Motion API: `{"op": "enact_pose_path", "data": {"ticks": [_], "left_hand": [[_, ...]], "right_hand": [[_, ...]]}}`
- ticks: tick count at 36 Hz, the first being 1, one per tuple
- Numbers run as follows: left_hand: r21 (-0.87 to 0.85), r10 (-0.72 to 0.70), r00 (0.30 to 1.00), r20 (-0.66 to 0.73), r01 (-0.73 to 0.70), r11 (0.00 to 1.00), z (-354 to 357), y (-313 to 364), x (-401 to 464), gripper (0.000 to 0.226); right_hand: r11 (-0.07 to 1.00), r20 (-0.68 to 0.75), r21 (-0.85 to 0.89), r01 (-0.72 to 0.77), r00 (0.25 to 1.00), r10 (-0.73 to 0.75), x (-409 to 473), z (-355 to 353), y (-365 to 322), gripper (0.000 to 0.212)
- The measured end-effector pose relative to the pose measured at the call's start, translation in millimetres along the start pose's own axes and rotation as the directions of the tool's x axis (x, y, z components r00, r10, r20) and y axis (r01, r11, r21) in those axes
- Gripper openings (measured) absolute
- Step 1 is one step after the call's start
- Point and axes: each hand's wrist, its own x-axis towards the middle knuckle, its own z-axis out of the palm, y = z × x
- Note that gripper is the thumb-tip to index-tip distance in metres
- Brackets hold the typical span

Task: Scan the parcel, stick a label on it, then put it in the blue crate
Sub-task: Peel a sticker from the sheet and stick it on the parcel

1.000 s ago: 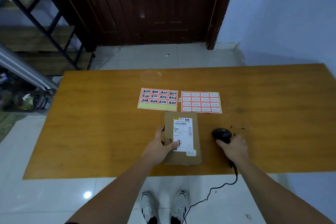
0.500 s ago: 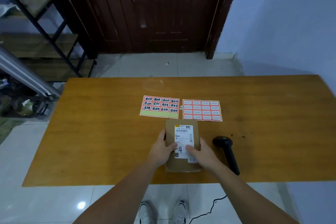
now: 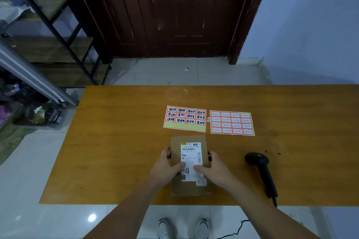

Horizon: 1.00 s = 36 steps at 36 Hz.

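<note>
A brown cardboard parcel [image 3: 189,186] with a white shipping slip marked "4" lies near the front edge of the wooden table [image 3: 116,151]. My left hand [image 3: 167,167] grips its left side and my right hand [image 3: 213,169] grips its right side, thumbs on top. A black handheld scanner [image 3: 261,169] lies on the table to the right of the parcel, untouched. Two sheets of red-bordered labels lie behind the parcel: a handwritten sheet [image 3: 185,118] and a fainter sheet [image 3: 232,123]. No blue crate is in view.
A dark wooden door [image 3: 174,11] stands beyond the table. A black metal shelf frame [image 3: 48,25] and clutter fill the left side. The scanner cable [image 3: 239,229] trails to the tiled floor by my shoes.
My right hand let go of the scanner, which now lies on the table, and moved left onto the parcel. Both hands now hold the parcel.
</note>
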Motion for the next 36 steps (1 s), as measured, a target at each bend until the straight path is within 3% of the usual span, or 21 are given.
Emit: {"op": "enact_pose_path", "data": {"ticks": [4,8,13,16,19,23,27,31,36], "left_hand": [[0.034,-0.014,1.000,-0.017,0.015,0.999,-22,10,18,0.118],[-0.007,-0.045,0.988,-0.146,0.045,0.999,-47,26,61,0.082],[0.001,-0.070,0.978,-0.197,0.072,0.997,-55,44,112,0.062],[0.245,-0.010,0.989,-0.148,0.046,0.969,-55,48,131,0.058],[0.534,0.071,0.989,-0.128,0.009,0.845,-52,49,144,0.061],[0.687,0.118,0.984,-0.133,0.006,0.726,-45,47,159,0.070],[0.729,0.157,0.975,-0.160,0.010,0.685,-39,44,170,0.075],[0.776,0.210,0.960,-0.185,0.012,0.631,-31,39,172,0.075],[0.629,0.189,0.949,-0.251,0.012,0.777,-25,35,172,0.073]], "right_hand": [[0.997,-0.075,-0.075,-0.029,0.997,0.023,16,-25,-9,0.085],[0.999,-0.196,-0.038,0.020,0.980,-0.028,43,-52,-28,0.050],[0.970,-0.163,-0.231,0.081,0.979,-0.121,84,-61,-56,0.037],[0.920,-0.081,-0.373,0.115,0.984,-0.156,107,-55,-61,0.042],[0.806,-0.003,-0.563,0.182,0.975,-0.222,125,-49,-56,0.047],[0.669,0.044,-0.715,0.201,0.969,-0.244,146,-45,-47,0.058],[0.553,0.125,-0.781,0.291,0.940,-0.318,159,-44,-39,0.064],[0.554,0.159,-0.771,0.313,0.938,-0.310,161,-43,-33,0.063],[0.575,0.185,-0.743,0.341,0.931,-0.314,159,-49,-32,0.064]]}}
